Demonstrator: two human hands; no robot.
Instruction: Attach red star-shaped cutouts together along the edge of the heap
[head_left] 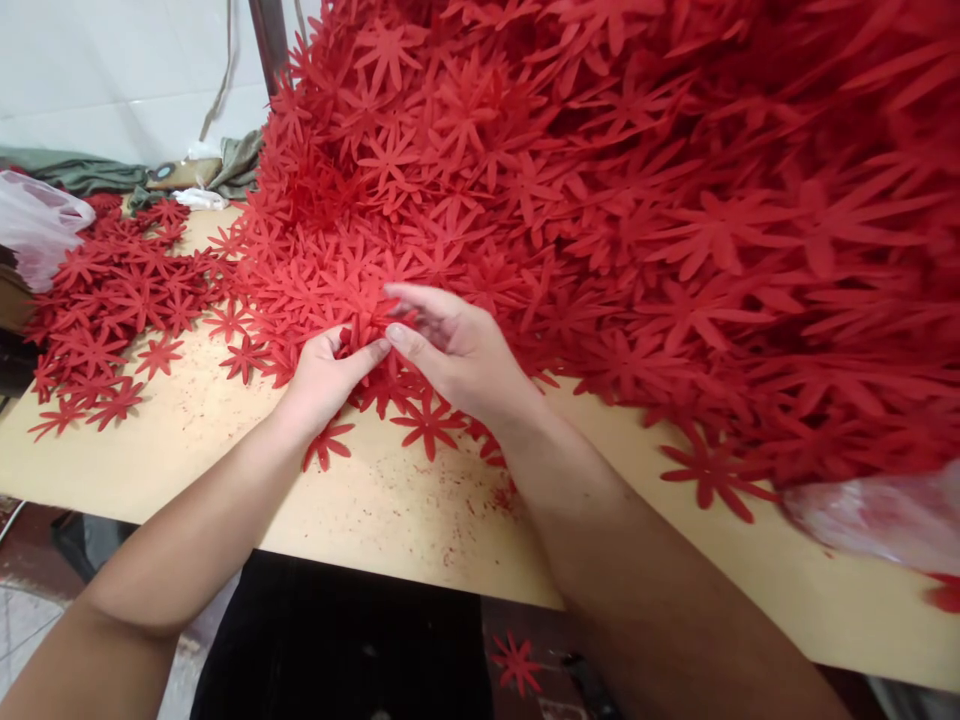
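Observation:
My left hand (324, 375) is closed on a red flower-shaped cut-out (369, 322), its thumb pressed on it and a small dark red tip showing beside the fingers. Close against it, my right hand (469, 355) has its thumb near my left thumb and its index finger stretched out apart from the thumb. Whether the right fingertips touch the cut-out is hard to make out. Both hands are at the front of a large heap of similar red cut-outs (525, 180), each with several long narrow petals.
A smaller pile of red cut-outs (127, 290) lies at the left beside a white plastic bag (45, 230). Clear plastic (877, 515) lies at the right. Red crumbs dot the pale tabletop (390, 520). One cut-out (516, 662) is below the table's front edge.

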